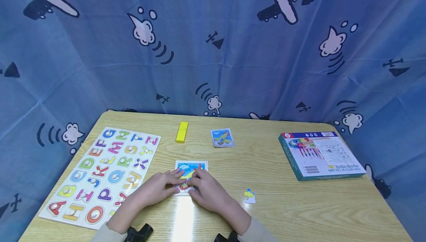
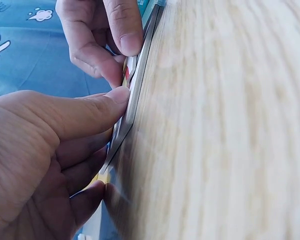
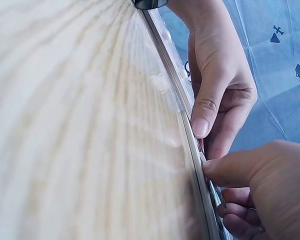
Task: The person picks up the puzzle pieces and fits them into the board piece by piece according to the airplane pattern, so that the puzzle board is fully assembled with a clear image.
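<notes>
In the head view a small jigsaw puzzle [image 1: 191,163] with a white border and a blue and yellow picture lies on the table between both hands. The left hand [image 1: 158,188] rests fairly straight, spread fingers on its left side, thumb by the near edge. Over the right part, the right hand [image 1: 209,191] has its fingers bent and pinches a puzzle piece at the board's surface; the fingers mostly hide this piece. The left wrist view shows the right thumb [image 2: 130,44] close to the left thumb [image 2: 117,96] along the board's edge. A loose puzzle piece [image 1: 249,196] lies right of the right hand.
A white alphabet board [image 1: 110,168] with knobbed letters covers the table's left side. Behind the puzzle are a yellow block [image 1: 182,132] and a small picture card [image 1: 222,137]. At right lies a flat teal-edged box [image 1: 323,155]. A blue curtain [image 1: 213,50] hangs behind.
</notes>
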A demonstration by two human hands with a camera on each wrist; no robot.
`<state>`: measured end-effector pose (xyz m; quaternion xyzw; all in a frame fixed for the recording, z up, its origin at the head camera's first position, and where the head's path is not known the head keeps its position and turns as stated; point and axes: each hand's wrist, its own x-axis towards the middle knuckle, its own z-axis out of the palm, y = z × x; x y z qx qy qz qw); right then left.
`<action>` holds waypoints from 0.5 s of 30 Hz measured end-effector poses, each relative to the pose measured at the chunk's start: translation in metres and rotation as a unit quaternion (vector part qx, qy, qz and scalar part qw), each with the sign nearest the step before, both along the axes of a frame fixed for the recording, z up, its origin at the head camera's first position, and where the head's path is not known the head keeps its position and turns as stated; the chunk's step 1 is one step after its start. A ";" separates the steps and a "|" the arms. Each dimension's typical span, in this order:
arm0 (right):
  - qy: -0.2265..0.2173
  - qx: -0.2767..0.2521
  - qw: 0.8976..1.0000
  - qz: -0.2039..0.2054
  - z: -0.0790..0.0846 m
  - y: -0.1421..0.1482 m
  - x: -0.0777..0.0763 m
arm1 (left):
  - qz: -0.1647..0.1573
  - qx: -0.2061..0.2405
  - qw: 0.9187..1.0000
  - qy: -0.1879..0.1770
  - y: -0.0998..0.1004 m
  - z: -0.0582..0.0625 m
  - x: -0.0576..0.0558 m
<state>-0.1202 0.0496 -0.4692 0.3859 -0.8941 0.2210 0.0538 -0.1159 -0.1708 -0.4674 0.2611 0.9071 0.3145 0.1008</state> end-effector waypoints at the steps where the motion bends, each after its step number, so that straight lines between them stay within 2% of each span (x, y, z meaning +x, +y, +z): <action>1: 0.000 0.002 1.000 -0.001 0.000 0.000 0.000 | 0.000 0.001 1.000 0.000 0.000 0.000 0.000; 9: -0.008 0.013 1.000 -0.003 0.001 -0.002 0.001 | 0.000 0.000 1.000 -0.001 0.001 0.000 0.001; 15: -0.033 0.014 0.999 -0.005 0.000 -0.001 -0.003 | 0.003 0.001 1.000 -0.012 0.000 0.001 0.000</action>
